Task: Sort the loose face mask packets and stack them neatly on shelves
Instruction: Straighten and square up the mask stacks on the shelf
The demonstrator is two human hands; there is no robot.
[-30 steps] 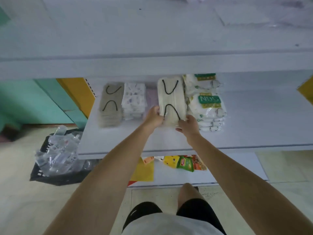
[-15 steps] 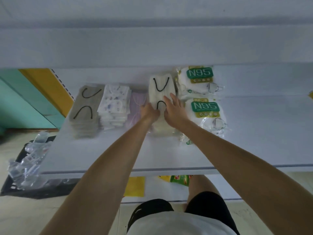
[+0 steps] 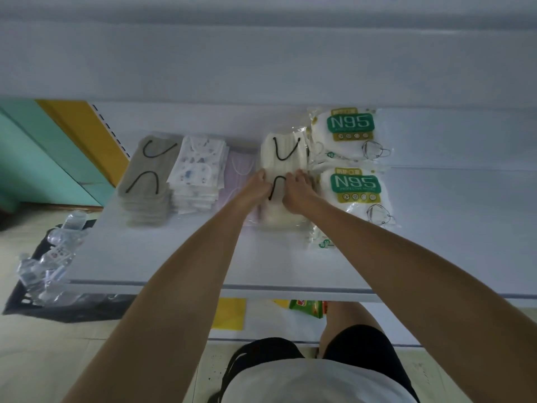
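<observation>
A cream mask packet [image 3: 283,152] with black ear loops tops a cream stack in the middle of the white shelf [image 3: 174,257]. My left hand [image 3: 257,187] curls round the packet's left edge. My right hand [image 3: 299,190] curls its fingers over the packet's near right part. To the left lie a grey mask stack [image 3: 145,178], a printed white stack [image 3: 197,170] and a low lilac stack [image 3: 241,170]. Right of the cream stack lie two piles of N95 packets [image 3: 357,193], one behind the other.
An upper shelf board [image 3: 261,62] hangs over the back of the stacks. On the floor at the left a black crate [image 3: 49,301] holds several clear loose packets. A lower shelf carries yellow and green packets [image 3: 308,308]. The shelf's right half is bare.
The view has moved closer to the shelf. My right hand has gone from lying flat on the cream packet to curled fingers; my left hand stays at its left edge.
</observation>
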